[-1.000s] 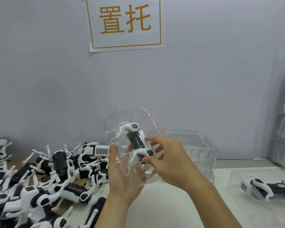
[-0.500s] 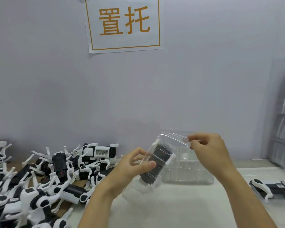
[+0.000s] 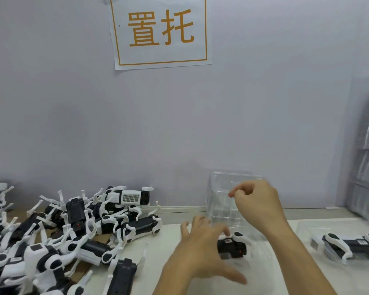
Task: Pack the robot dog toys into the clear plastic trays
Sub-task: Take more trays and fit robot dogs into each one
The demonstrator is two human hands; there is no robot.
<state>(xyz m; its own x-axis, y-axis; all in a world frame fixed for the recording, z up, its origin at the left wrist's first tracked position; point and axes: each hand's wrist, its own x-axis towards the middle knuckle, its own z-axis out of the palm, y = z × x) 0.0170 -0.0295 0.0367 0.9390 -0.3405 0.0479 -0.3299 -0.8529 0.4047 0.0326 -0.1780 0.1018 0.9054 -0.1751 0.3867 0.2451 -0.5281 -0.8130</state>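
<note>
Two hands work over the table. Left hand is nearest, fingers spread and mostly straight, laid on or just over the dog in the tray; no curl round it visible. Risk: a sideways push could slide the light tray, or tip the dog out of its seat, legs catching the rim. Right hand is higher, thumb and forefinger pinched together, other fingers curled; whether it holds clear plastic I cannot tell. Behind it, the tray stack; a snag could topple it. Packed dog lies right; loose pile left, legs tangled, likely to drag neighbours.
</note>
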